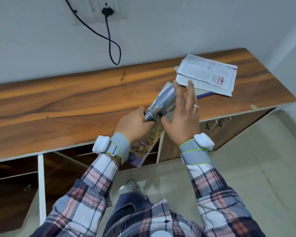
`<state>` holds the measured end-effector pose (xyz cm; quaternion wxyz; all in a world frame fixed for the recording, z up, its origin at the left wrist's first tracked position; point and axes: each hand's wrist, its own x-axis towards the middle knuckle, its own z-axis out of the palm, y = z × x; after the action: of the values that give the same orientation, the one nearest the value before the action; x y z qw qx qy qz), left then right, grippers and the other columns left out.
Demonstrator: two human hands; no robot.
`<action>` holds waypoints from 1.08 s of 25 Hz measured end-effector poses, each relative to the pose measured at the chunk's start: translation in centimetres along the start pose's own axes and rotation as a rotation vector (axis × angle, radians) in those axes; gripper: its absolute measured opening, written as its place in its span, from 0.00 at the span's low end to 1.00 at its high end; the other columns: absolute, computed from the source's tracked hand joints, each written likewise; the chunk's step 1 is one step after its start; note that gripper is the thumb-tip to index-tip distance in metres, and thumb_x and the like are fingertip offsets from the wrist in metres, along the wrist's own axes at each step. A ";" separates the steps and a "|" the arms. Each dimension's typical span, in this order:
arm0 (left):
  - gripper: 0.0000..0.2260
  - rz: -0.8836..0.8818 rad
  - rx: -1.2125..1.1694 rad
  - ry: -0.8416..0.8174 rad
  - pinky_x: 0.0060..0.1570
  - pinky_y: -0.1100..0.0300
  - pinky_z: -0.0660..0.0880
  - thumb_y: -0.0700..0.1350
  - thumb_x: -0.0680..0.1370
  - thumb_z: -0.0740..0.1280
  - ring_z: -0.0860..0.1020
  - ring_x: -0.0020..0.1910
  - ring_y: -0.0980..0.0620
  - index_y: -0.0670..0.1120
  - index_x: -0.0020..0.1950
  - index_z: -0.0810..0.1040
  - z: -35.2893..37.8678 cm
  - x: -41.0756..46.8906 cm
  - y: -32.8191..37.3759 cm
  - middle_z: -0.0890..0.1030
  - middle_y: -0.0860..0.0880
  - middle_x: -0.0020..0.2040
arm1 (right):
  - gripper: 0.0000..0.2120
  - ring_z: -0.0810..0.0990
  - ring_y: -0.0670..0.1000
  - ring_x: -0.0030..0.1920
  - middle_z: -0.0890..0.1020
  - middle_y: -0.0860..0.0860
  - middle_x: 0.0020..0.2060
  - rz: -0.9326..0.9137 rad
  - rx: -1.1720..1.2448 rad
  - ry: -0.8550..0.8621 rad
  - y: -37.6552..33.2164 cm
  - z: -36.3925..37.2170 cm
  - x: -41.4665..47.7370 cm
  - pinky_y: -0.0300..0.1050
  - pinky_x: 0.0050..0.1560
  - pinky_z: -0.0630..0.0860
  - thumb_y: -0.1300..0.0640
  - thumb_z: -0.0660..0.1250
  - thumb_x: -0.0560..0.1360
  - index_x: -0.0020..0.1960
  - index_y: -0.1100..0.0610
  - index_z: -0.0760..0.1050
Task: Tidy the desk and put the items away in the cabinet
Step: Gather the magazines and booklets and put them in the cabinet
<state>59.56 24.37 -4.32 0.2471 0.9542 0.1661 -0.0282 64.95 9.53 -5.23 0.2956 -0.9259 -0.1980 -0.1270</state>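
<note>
head view: left hand (135, 124) grips the lower end of a rolled glossy magazine (164, 101) above the desk (58, 103) front edge. right hand (183, 117), fingers straight, rests against its side. printed pages (208, 76) lie behind; open cabinet (58, 168) below.

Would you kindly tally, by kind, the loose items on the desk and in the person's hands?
Glossy magazine, gripped by the left hand: 1
Colourful booklet beneath that hand: 1
Open printed paper lying on the desk: 1
Pen partly under the paper: 1
Total: 4
</note>
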 end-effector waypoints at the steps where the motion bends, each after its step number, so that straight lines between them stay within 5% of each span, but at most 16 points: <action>1: 0.14 -0.031 -0.236 -0.009 0.44 0.49 0.73 0.55 0.73 0.68 0.79 0.49 0.39 0.46 0.51 0.75 -0.1 1.2 0.1 0.82 0.43 0.49 | 0.45 0.58 0.61 0.76 0.52 0.57 0.79 0.033 0.064 0.023 0.2 0.4 0.9 0.60 0.71 0.62 0.49 0.71 0.68 0.80 0.51 0.53; 4: 0.14 -0.156 -0.994 -0.026 0.44 0.54 0.80 0.53 0.73 0.72 0.84 0.46 0.45 0.44 0.52 0.81 0.7 6.7 -0.2 0.86 0.42 0.49 | 0.37 0.55 0.60 0.77 0.52 0.56 0.79 0.001 -0.045 -0.007 1.4 2.9 4.3 0.60 0.74 0.58 0.45 0.67 0.74 0.79 0.48 0.57; 6: 0.18 -0.306 -1.110 0.026 0.42 0.57 0.80 0.52 0.73 0.75 0.84 0.43 0.49 0.43 0.56 0.76 1.6 11.5 -1.5 0.84 0.42 0.52 | 0.28 0.53 0.59 0.78 0.56 0.53 0.79 -0.034 -0.140 -0.105 2.3 5.1 7.3 0.59 0.74 0.55 0.43 0.63 0.76 0.74 0.43 0.64; 9: 0.27 -0.485 -0.810 0.067 0.54 0.42 0.77 0.47 0.74 0.75 0.80 0.51 0.39 0.43 0.61 0.60 3.4 15.2 -5.0 0.78 0.38 0.58 | 0.23 0.55 0.57 0.77 0.60 0.50 0.78 -0.041 -0.175 -0.478 2.7 8.8 8.6 0.57 0.73 0.55 0.41 0.60 0.78 0.73 0.41 0.66; 11: 0.26 -0.491 -0.443 0.008 0.57 0.45 0.75 0.43 0.75 0.70 0.79 0.55 0.38 0.45 0.65 0.58 4.0 17.0 -6.8 0.78 0.39 0.60 | 0.23 0.60 0.57 0.75 0.63 0.49 0.75 -0.041 -0.209 -0.655 3.3 11.3 9.6 0.55 0.71 0.59 0.40 0.58 0.79 0.72 0.41 0.66; 17: 0.16 -0.264 0.179 0.122 0.55 0.50 0.69 0.44 0.76 0.64 0.71 0.61 0.39 0.55 0.63 0.74 5.9 17.2 -3.5 0.72 0.44 0.60 | 0.12 0.72 0.59 0.59 0.75 0.49 0.58 -0.094 -0.148 -0.630 5.2 12.6 13.4 0.50 0.57 0.71 0.47 0.61 0.77 0.58 0.44 0.78; 22: 0.15 -0.217 0.193 -0.005 0.55 0.47 0.70 0.47 0.78 0.63 0.70 0.61 0.39 0.51 0.65 0.71 7.2 18.1 1.2 0.70 0.44 0.61 | 0.09 0.76 0.59 0.57 0.78 0.52 0.56 -0.105 0.059 -0.723 7.5 10.8 16.3 0.52 0.55 0.74 0.53 0.62 0.77 0.55 0.49 0.78; 27: 0.26 -0.124 0.077 -0.041 0.59 0.45 0.72 0.49 0.77 0.66 0.70 0.65 0.38 0.49 0.74 0.63 9.0 20.4 7.0 0.70 0.43 0.67 | 0.13 0.72 0.58 0.60 0.74 0.51 0.61 0.067 0.079 -0.454 15.2 6.8 20.3 0.51 0.58 0.73 0.52 0.66 0.74 0.58 0.47 0.77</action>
<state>81.38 20.44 -11.76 0.2114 0.9501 0.2187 -0.0695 90.49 8.18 -11.00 0.2837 -0.9244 -0.2336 0.1023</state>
